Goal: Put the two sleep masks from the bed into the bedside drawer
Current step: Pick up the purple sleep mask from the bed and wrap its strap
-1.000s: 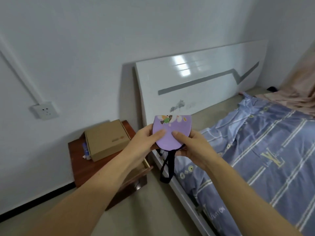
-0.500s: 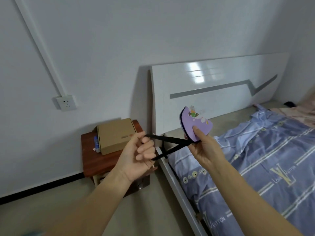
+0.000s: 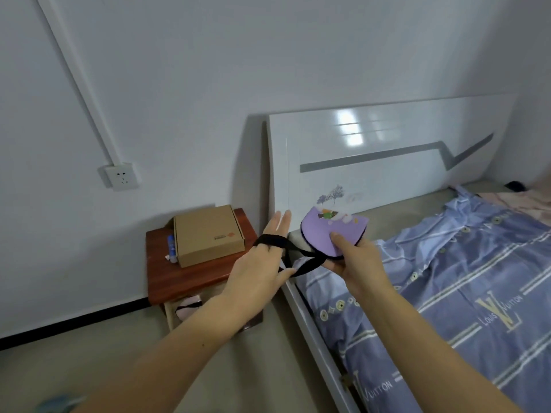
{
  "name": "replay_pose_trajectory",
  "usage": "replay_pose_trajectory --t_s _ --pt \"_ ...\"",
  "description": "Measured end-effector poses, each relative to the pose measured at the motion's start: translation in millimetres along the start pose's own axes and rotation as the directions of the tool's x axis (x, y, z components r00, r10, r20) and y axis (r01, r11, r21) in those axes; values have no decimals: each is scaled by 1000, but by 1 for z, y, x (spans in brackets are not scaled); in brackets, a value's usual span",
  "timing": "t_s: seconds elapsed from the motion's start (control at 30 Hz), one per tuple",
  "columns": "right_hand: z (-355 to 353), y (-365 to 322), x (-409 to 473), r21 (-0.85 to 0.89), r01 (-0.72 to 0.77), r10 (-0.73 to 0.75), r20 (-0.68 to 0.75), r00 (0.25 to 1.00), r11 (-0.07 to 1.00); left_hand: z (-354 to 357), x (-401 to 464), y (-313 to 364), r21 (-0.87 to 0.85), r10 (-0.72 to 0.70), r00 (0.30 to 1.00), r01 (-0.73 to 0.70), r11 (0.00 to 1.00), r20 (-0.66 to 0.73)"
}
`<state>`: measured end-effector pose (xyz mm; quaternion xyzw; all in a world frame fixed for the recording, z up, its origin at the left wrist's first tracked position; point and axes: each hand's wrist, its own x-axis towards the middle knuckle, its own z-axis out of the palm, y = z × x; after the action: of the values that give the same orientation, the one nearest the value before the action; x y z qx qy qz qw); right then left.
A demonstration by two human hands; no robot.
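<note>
My right hand (image 3: 354, 260) pinches a folded purple sleep mask (image 3: 334, 231) with a small cartoon patch, held above the bed's near corner. Its black elastic strap (image 3: 286, 248) stretches left and loops around the fingers of my left hand (image 3: 262, 263), whose fingers are spread straight inside the loop. Below my left forearm the bedside drawer (image 3: 190, 305) stands pulled out, and a pale pink sleep mask (image 3: 187, 306) with a black strap lies in it. My forearm hides most of the drawer.
A reddish wooden bedside table (image 3: 185, 275) carries a cardboard box (image 3: 207, 235) and a small blue tube (image 3: 172, 248). The white headboard (image 3: 387, 162) and the bed with a blue patterned sheet (image 3: 447, 293) fill the right. A wall socket (image 3: 120, 176) sits at the left.
My left hand has opened from a fist to straight fingers with the strap looped around them. The mask has turned flatter in my right hand. The view has swung left, showing the pink mask in the drawer.
</note>
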<state>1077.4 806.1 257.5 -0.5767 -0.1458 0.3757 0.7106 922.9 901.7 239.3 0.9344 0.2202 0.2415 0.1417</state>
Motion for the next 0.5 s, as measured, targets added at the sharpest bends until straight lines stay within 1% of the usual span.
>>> replay_pose_trajectory --t_s 0.03,0.07,0.13,0.2,0.23,0.27,0.3,0.37,0.4,0.43,0.47,0.5 --pt "-1 -1 0 -36 -64 65 54 996 997 0 1 -5 26 85 996 -84 996 -21" --pt "-1 -1 -1 -87 -126 136 122 983 988 -2 4 -9 28 144 990 -144 989 1" --pt "1 -1 -4 -196 -217 264 259 929 956 -8 8 -15 9 226 970 -228 974 84" --pt "3 1 -5 -246 -231 308 340 889 941 -10 9 -19 -22 283 955 -283 959 90" --pt "4 2 -5 -250 -222 304 367 879 942 -11 9 -21 -61 273 959 -268 961 81" --pt "5 1 -6 -250 -212 299 392 870 945 -13 8 -21 -112 244 968 -236 965 57" --pt "6 0 -7 -251 -205 297 418 859 946 -14 7 -21 -164 167 985 -158 974 44" --pt "8 0 -8 -256 -197 297 443 846 946 -17 4 -19 -302 -2 996 28 953 84" --pt "10 0 -8 -242 -193 283 426 859 951 -17 2 -20 -364 -70 992 104 926 106" --pt "12 1 -7 -208 -178 247 380 891 962 -16 1 -21 -382 -144 981 183 906 128" --pt "12 2 -6 -157 -147 189 304 934 977 -16 -1 -23 -364 -223 963 263 894 148" --pt "12 3 -4 -99 -95 114 212 971 991 -17 -1 -25 -304 -328 927 370 878 181"
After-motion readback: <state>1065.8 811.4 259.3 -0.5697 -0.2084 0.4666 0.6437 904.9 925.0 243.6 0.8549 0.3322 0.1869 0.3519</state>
